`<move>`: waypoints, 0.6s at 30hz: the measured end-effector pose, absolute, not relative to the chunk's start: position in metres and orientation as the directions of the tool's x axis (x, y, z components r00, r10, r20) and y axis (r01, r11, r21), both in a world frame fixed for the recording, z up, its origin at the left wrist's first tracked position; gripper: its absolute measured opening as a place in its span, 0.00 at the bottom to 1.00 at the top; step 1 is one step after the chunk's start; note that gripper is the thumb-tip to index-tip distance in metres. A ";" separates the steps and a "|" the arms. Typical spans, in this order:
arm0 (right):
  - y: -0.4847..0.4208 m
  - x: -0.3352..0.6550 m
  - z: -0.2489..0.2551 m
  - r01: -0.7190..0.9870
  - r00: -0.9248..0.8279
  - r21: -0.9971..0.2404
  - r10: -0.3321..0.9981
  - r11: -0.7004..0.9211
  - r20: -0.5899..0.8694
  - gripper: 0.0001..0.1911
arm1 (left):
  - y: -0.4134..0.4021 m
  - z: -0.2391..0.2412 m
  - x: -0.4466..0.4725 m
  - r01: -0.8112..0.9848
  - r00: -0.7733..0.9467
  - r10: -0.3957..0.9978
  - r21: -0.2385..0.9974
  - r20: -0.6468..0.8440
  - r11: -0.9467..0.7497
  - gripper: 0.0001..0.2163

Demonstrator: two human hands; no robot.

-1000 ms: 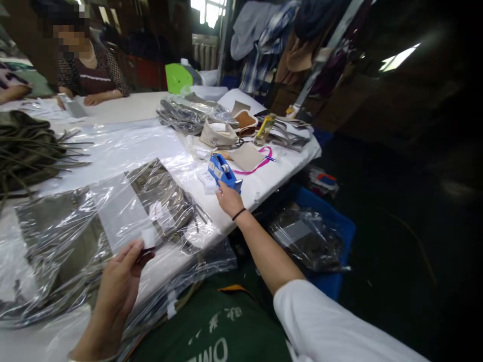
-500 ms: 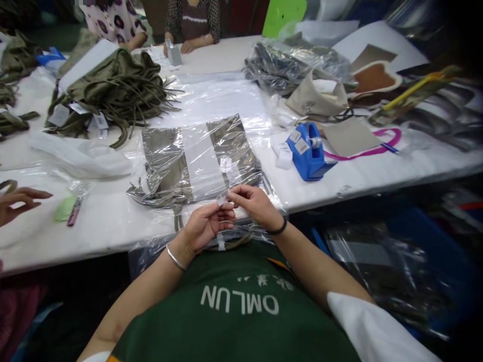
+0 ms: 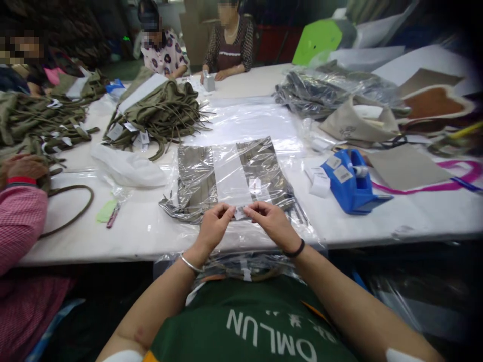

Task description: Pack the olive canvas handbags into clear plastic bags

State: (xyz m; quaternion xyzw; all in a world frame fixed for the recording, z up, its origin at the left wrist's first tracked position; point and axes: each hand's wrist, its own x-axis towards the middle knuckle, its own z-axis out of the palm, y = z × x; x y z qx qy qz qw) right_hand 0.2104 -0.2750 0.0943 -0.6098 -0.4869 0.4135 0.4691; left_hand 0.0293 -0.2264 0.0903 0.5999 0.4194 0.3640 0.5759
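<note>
Between both hands is a small whitish label (image 3: 239, 213), its printing too small to read. My left hand (image 3: 216, 226) pinches its left end with thumb and forefinger. The right end is pinched by my right hand (image 3: 272, 222). Just beneath the fingers, a clear plastic bag (image 3: 196, 173) lies flat on the table, with a folded olive-brown garment inside. A white paper band (image 3: 231, 173) runs down its middle, and a white tag (image 3: 255, 186) shows right of it. More clear plastic (image 3: 226, 260) hangs between the table edge and my green apron (image 3: 241, 311).
A blue tape dispenser (image 3: 349, 183) stands at right beside a small white label roll (image 3: 319, 182). Olive garments (image 3: 162, 108) are piled at back left. A co-worker's pink checked sleeve (image 3: 22, 216) reaches in from the left. Bagged goods (image 3: 309, 93) lie at back right.
The view has swung up and left. My left hand has turned from palm-up to a pinch, and the label is now held level between both hands. The co-worker's hand at left now touches olive cloth.
</note>
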 end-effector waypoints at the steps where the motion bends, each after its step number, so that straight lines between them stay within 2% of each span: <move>1: -0.262 0.212 0.094 0.226 0.204 -0.972 0.979 -0.057 -0.010 0.17 | -0.214 0.091 0.026 0.109 0.359 0.933 0.994 -0.013 -0.028 0.12; 3: -0.228 0.213 0.092 0.203 0.271 -0.979 0.962 -0.022 0.035 0.18 | -0.183 0.092 0.019 0.157 0.298 0.953 0.982 0.053 -0.104 0.16; 5: -0.186 0.212 0.088 0.106 0.331 -0.994 0.943 -0.020 0.017 0.19 | -0.145 0.092 0.012 0.276 0.271 0.956 0.942 0.114 -0.191 0.19; 6: -0.162 0.209 0.084 0.060 0.350 -0.998 0.937 -0.025 -0.003 0.20 | -0.124 0.091 0.009 0.376 0.288 0.948 0.895 0.134 -0.240 0.19; 8: -0.113 0.199 0.076 0.029 0.382 -0.999 0.924 -0.044 -0.030 0.19 | -0.086 0.084 0.005 0.603 0.344 0.929 0.726 0.138 -0.331 0.19; 10: -0.067 0.183 0.066 0.076 0.417 -0.994 0.908 -0.072 -0.034 0.17 | -0.055 0.072 0.003 0.785 0.368 0.923 0.495 0.110 -0.372 0.21; 13: -0.015 0.156 0.052 0.188 0.440 -0.968 0.896 -0.167 -0.069 0.15 | -0.033 0.049 -0.002 0.909 0.345 0.936 0.221 0.077 -0.353 0.24; 15: 0.005 0.142 0.044 0.281 0.435 -0.935 0.897 -0.216 -0.076 0.14 | -0.030 0.036 -0.006 0.927 0.341 0.937 0.141 0.076 -0.348 0.24; 18: 0.015 0.131 0.034 0.421 0.410 -0.881 0.912 -0.216 -0.028 0.14 | -0.032 0.025 -0.011 0.924 0.355 0.928 0.108 0.114 -0.367 0.25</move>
